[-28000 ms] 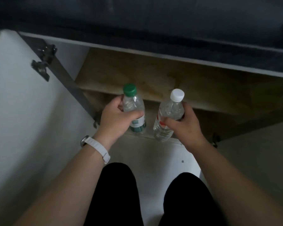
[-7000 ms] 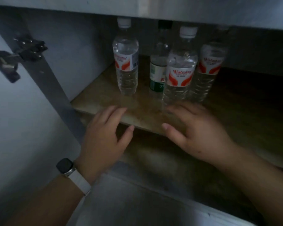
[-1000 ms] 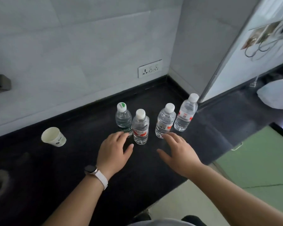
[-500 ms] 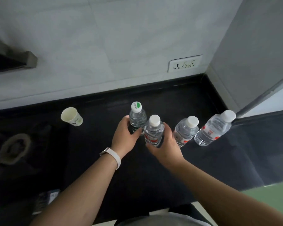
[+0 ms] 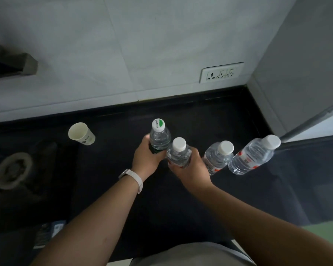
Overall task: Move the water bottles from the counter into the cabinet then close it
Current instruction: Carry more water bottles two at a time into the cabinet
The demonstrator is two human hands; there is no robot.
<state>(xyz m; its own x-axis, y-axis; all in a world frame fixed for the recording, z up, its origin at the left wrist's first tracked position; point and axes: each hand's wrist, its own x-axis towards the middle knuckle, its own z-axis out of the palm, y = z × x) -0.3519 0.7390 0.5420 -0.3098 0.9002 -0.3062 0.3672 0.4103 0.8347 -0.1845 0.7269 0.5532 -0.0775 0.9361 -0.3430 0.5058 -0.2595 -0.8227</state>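
Four water bottles upright on black bench, in row. Left hand (image 5: 146,158) grip wrapped round green-label bottle (image 5: 159,136); right hand (image 5: 188,167) grip wrapped round white-cap bottle (image 5: 179,153) beside it. Two more bottles free to right: third bottle (image 5: 217,156), fourth bottle (image 5: 252,155). One paper cup (image 5: 82,133) left of them, well apart. One wall socket (image 5: 221,72) behind. White watch (image 5: 132,179) on left wrist.

tabletop (image 5: 181,204): black, against the white wall
on it: four water bottles (image 5: 217,157), upright
left side: paper cup (image 5: 81,133)
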